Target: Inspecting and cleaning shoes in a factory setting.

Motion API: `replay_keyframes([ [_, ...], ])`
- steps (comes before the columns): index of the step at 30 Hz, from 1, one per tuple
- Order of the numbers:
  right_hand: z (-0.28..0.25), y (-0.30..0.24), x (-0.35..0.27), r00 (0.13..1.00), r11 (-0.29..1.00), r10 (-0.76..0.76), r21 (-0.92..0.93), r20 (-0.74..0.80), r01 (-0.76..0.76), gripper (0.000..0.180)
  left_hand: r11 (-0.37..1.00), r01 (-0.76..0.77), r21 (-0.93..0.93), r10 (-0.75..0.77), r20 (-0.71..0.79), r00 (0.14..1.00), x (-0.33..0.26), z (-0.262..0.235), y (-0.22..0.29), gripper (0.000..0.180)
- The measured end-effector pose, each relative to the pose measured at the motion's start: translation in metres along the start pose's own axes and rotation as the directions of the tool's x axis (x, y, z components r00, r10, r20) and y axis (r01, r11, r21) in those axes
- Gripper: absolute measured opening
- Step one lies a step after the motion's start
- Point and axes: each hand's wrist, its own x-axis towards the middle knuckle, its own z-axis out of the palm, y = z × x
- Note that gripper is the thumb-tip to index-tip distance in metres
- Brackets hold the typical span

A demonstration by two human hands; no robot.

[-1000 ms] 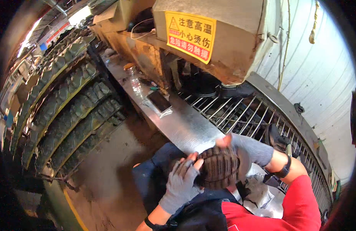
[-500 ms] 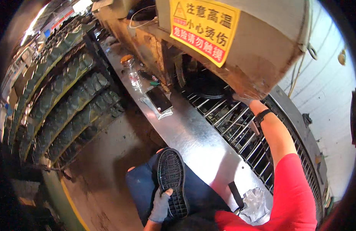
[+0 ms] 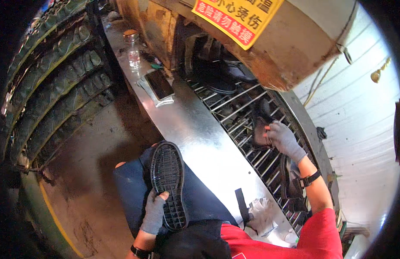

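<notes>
Black rubber shoe sole [image 3: 167, 183] rests tread-up on the person's lap, over the blue-trousered knee, toe end pointing away from the body. Left hand [image 3: 154, 211], in a grey glove, grips it at the heel end, fingers curled round the edge. Right hand [image 3: 283, 139], also grey-gloved, is out over the wire rack conveyor [image 3: 239, 103] and closed around a dark shoe part [image 3: 260, 131] lying on the bars. A dark wristband sits on the right forearm; red sleeve at the lower right.

Between lap and rack runs the sheet-metal desk [image 3: 195, 129]. On it, well away from the hands: a phone [image 3: 159, 84] lying on a clear bag, and a small glass bottle [image 3: 133, 49] with a brown cap, upright. Near the body, a crumpled white cloth [image 3: 262, 213] and a black strip [image 3: 241, 205] beside it.

Above the rack, a rusty machine housing [image 3: 295, 47] with a yellow-and-red warning label [image 3: 236, 17]. More dark shoe pieces lie further in under the housing. Left side: green curved racks [image 3: 48, 86].
</notes>
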Motion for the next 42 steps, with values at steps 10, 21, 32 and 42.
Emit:
replay_keyframes([
  [10,0.099,0.001,0.023,0.601,-0.268,0.736,0.949,0.312,-0.164,0.067,0.999,0.002,-0.034,-0.001,0.031,1.000,0.001,-0.014,-0.019,0.053],
  [21,0.042,-0.133,-0.031,0.830,-0.708,0.341,0.702,0.442,-0.082,0.064,0.566,-0.764,0.311,0.789,0.065,0.611,-0.017,-0.021,0.048,0.042],
  [32,-0.073,-0.318,0.081,0.997,-0.394,0.058,0.917,-0.051,0.070,0.110,0.755,-0.261,-0.601,0.585,0.439,0.682,-0.008,0.012,0.097,0.092],
  [42,-0.088,-0.326,0.080,0.931,-0.707,-0.003,0.658,0.365,-0.260,0.068,0.605,-0.673,0.425,0.602,0.309,0.736,0.082,-0.011,0.073,0.063],
])
